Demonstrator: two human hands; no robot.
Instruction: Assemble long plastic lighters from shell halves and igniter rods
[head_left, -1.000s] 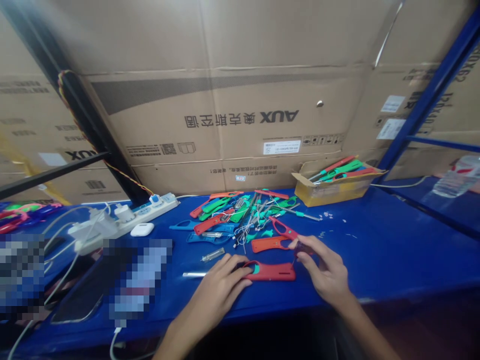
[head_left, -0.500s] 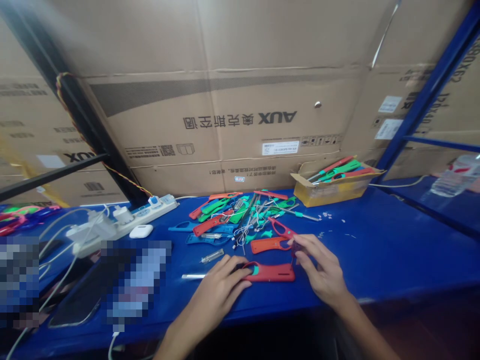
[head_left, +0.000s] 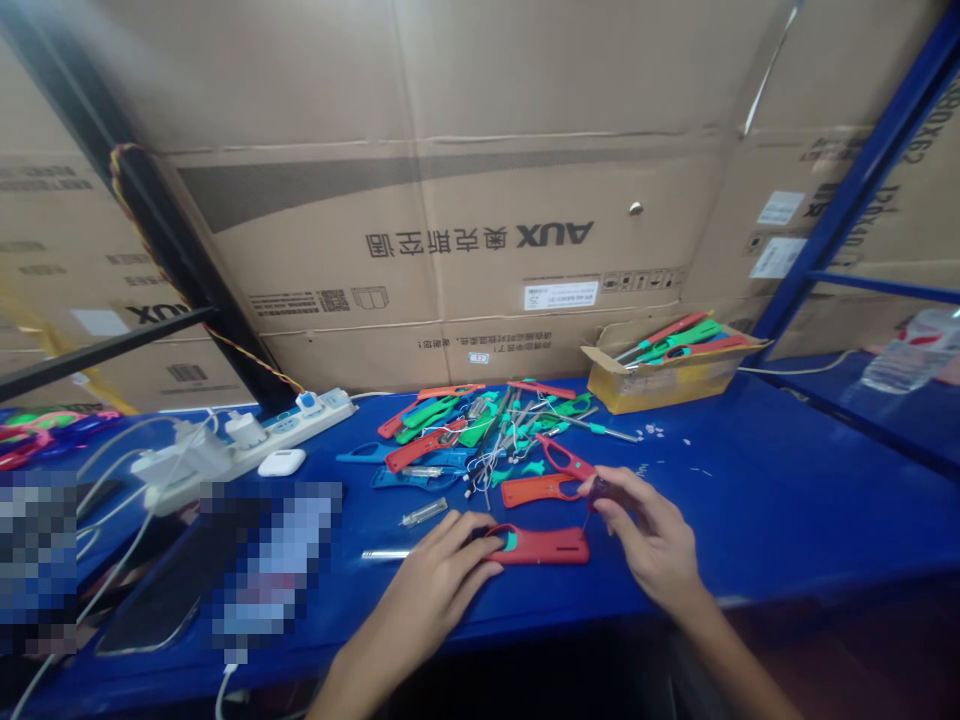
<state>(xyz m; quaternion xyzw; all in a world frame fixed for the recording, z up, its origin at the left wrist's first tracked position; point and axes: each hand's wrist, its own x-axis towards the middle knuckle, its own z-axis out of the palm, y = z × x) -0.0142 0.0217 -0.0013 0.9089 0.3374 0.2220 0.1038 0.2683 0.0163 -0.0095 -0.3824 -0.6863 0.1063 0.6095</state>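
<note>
A red long-necked lighter (head_left: 544, 546) lies flat near the table's front edge, its metal tube pointing left and a green trigger showing. My left hand (head_left: 454, 560) is closed over its trigger end, holding it against the table. Between the fingertips of my right hand (head_left: 649, 535) is a small screwdriver (head_left: 598, 490) with a dark handle. Its thin shaft slants down to the lighter's right end. Just behind lie an orange casing half (head_left: 536, 490) and a red casing half (head_left: 562, 458). A clear fuel tank (head_left: 424, 513) rests beyond my left hand.
Lighter casings, metal tubes and wires form a pile (head_left: 480, 430) at the back. An open cardboard box (head_left: 667, 385) of lighters stands back right. On the left are a power strip (head_left: 262, 440), a white earbud case (head_left: 282, 462) and phones (head_left: 281, 560). Small scraps (head_left: 652, 431) lie right.
My right hand has shifted very slightly and turned around the screwdriver handle. My left hand and the red lighter stay in place.
</note>
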